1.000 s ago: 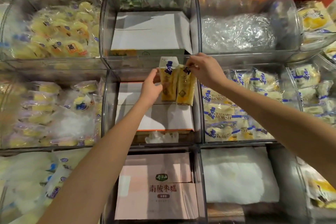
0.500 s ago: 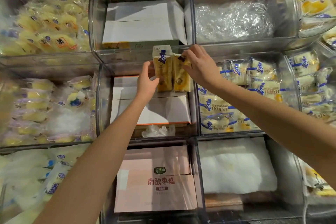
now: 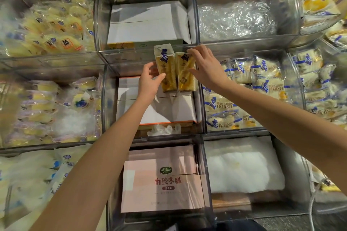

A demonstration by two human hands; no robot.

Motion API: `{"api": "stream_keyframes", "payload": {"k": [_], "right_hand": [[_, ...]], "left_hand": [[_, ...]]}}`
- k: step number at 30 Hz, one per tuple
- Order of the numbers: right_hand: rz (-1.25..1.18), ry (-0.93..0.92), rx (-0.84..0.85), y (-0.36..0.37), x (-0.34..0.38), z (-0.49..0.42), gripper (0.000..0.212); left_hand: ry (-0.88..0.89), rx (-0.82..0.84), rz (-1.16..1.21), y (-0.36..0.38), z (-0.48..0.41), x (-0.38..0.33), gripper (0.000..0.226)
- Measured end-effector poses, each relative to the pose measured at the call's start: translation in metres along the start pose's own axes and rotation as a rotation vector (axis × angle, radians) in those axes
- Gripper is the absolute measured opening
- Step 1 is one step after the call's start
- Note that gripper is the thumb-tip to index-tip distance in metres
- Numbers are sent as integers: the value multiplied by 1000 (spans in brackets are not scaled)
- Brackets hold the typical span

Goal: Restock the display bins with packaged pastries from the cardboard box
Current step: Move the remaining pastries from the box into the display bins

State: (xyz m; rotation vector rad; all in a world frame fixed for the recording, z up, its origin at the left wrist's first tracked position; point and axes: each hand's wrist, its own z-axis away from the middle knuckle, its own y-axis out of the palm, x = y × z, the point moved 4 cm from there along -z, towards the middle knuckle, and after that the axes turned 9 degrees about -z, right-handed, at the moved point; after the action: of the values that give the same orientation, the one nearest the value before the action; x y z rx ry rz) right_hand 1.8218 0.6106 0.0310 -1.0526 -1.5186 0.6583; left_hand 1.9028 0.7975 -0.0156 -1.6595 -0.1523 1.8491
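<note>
Two packaged pastries are stood upright, side by side, on a white box (image 3: 169, 110) inside the middle display bin (image 3: 105, 103). The left pastry pack (image 3: 165, 69) is pinched between thumb and fingers of the left hand (image 3: 150, 78); the right pastry pack (image 3: 185, 73) is touched by the spread, open fingers of the right hand (image 3: 204, 67). This bin appears hardly filled, so most restocking is judged left. The cardboard box is not seen with certainty.
</note>
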Motion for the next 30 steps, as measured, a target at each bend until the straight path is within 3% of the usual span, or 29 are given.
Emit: {"api": "stream_keyframes", "payload": {"k": [5, 13, 21, 30], "right_hand": [[-45, -6, 1, -20, 14, 17, 63], [-37, 45, -30, -61, 30, 91, 54], [-67, 264, -81, -126, -9, 213, 57], [-63, 509, -270, -235, -79, 409, 60]], "left_hand": [[104, -46, 17, -21, 27, -13, 47], [286, 92, -27, -9, 71, -61, 42], [525, 372, -159, 93, 143, -131, 46], [837, 621, -286, 271, 276, -217, 47]]}}
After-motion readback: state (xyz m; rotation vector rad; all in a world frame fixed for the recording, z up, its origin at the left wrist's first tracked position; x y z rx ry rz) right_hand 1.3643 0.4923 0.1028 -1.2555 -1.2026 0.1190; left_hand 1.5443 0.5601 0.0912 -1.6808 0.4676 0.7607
